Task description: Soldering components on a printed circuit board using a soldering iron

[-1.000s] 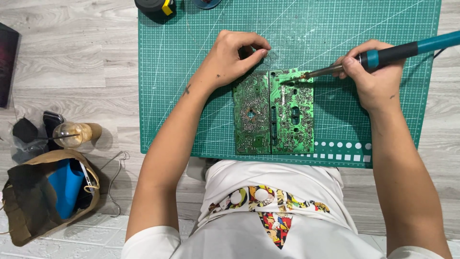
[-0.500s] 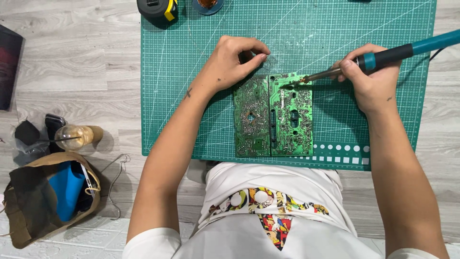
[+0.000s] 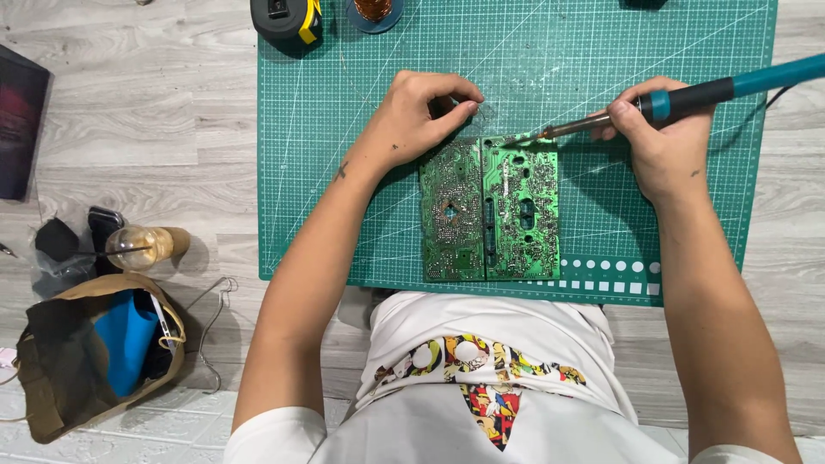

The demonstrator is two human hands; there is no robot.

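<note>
Two green circuit boards (image 3: 490, 210) lie side by side on a green cutting mat (image 3: 344, 172), solder side up. My right hand (image 3: 662, 142) grips a soldering iron (image 3: 687, 94) with a teal and black handle; its tip touches the top edge of the right board. My left hand (image 3: 421, 116) rests at the top left corner of the boards, fingers pinched around a thin solder wire (image 3: 483, 110) that reaches toward the iron's tip.
A black and yellow tape measure (image 3: 288, 19) and a round stand with brass wool (image 3: 374, 10) sit at the mat's far edge. On the wooden floor at left are a small glass bottle (image 3: 142, 247), a brown bag (image 3: 94, 352) and a dark flat object (image 3: 19, 120).
The view has shifted slightly downward. Both hands stay at the boards' top edge, with the iron tip in nearly the same spot.
</note>
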